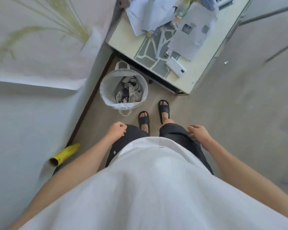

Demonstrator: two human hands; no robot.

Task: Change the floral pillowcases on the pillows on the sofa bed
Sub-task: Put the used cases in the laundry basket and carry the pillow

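We look straight down at the grey floor. To our left spreads the sofa bed, covered in pale fabric with a green leaf print. Ahead on the right stands a low table heaped with papers, a white phone near its corner. Between bed and table, just ahead of our sandalled feet, sits a round white laundry basket holding crumpled floral pillowcases. A yellow roll lies beside the bed's edge. Our left hand hangs loosely curled and holds nothing; our right hand hangs relaxed, also holding nothing.
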